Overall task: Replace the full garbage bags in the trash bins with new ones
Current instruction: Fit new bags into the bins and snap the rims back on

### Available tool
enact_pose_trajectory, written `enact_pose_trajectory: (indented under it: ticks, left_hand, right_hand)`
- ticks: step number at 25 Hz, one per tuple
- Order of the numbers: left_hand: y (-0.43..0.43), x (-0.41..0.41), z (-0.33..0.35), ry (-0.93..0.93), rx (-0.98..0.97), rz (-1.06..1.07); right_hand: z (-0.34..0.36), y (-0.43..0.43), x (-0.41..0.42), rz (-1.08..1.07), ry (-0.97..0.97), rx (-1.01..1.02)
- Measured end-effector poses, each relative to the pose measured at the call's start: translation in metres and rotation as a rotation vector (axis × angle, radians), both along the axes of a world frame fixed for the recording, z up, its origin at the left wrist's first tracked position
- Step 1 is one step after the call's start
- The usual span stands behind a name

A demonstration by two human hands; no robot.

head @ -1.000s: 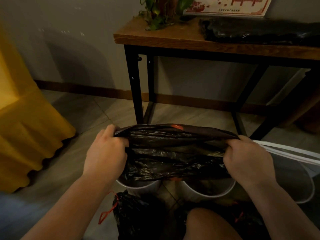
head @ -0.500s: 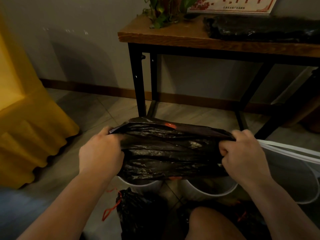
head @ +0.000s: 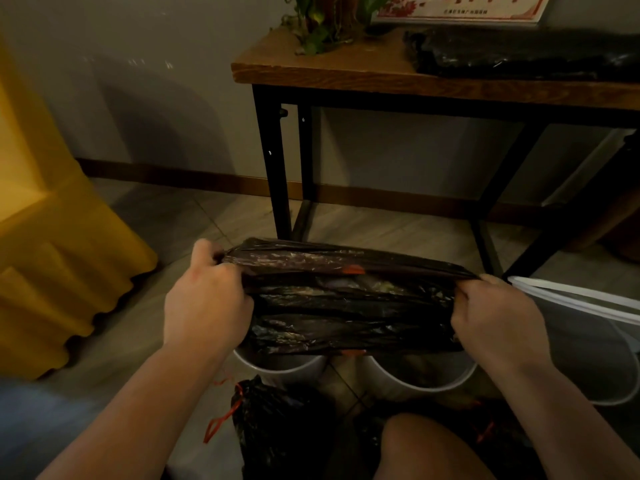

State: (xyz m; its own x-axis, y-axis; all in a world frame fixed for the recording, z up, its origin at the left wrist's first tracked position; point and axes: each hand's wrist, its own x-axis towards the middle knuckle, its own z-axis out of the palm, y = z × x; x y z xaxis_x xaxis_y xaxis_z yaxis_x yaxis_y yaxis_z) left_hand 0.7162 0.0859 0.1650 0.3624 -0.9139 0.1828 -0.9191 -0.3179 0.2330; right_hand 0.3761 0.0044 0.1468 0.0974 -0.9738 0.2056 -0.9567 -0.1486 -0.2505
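Above the rims of two white bins, a black garbage bag (head: 349, 299) is held in the air, stretched wide between both hands. Left hand (head: 207, 303): fingers curled, gripping the bag's left end at its gathered upper edge. Right hand (head: 495, 317): fingers curled round the bag's right end, gripping likewise. Bag material: thin, glossy plastic, creased in horizontal folds, with red tabs at the middle of its upper and lower edges.

Left bin (head: 280, 367) and right bin (head: 422, 375) stand close together on the floor. Both are round with smooth white walls, and their mouths are largely hidden by the bag. A third bin (head: 588, 344) stands just beside the right hand, with a white rim and a greyish wall; its make cannot be told. Nearer the person, a tied full bag (head: 277, 424) of crumpled black plastic with a red drawstring (head: 221, 419) sits on the floor just before the left bin, beside a bare knee (head: 426, 448).

Floor (head: 180, 220): grey rectangular tiles, matt. The wall is plain grey, with a brown skirting board (head: 207, 178) at its base. A table (head: 346, 74) stands against it beyond the bins, with a thick wooden top and black metal legs. A leafy green plant (head: 322, 26) stands at the table's left end, and a flat pile of black bags (head: 519, 53) lies toward its right end. A red-and-white printed card (head: 457, 8) stands at the back edge. A yellow cloth (head: 52, 258) with a scalloped hem hangs to the floor at the far left
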Motion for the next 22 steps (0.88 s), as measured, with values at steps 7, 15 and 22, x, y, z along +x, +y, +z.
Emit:
enact_pose_trajectory:
  ticks: [7, 15, 22]
  left_hand:
    - [-0.001, 0.003, -0.006, 0.066, 0.096, -0.031]
    - [-0.001, 0.009, -0.005, -0.044, -0.094, 0.055]
    - [-0.010, 0.018, -0.017, 0.014, 0.015, -0.041]
  right_hand:
    - [-0.003, -0.004, 0.004, 0.012, 0.123, 0.091]
    - [0.003, 0.001, 0.012, -0.020, 0.095, -0.047]
    - [0.007, -0.001, 0.012, 0.114, 0.160, -0.004]
